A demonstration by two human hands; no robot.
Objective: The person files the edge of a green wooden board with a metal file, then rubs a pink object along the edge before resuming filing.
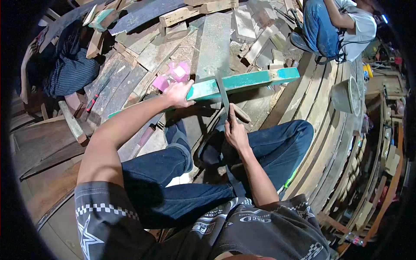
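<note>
A long wooden beam with worn turquoise paint (247, 81) lies across the work area in front of my knees. My left hand (178, 94) grips it near the middle, fingers over the top and side. My right hand (236, 135) is closed around the handle of a handsaw (222, 93), index finger stretched along the blade. That narrow grey blade crosses the beam's upper face, to the right of my left hand. The saw's teeth and most of its handle are hidden. Pink paper (177, 73) lies just beyond my left hand.
Wood offcuts (255, 45) litter the floor ahead. A red-handled screwdriver (92, 102) lies left. A person in jeans (320, 28) sits at upper right; another in dark striped cloth (73, 71) is at left. A grey bucket (345, 96) stands on the slatted planks (314, 125).
</note>
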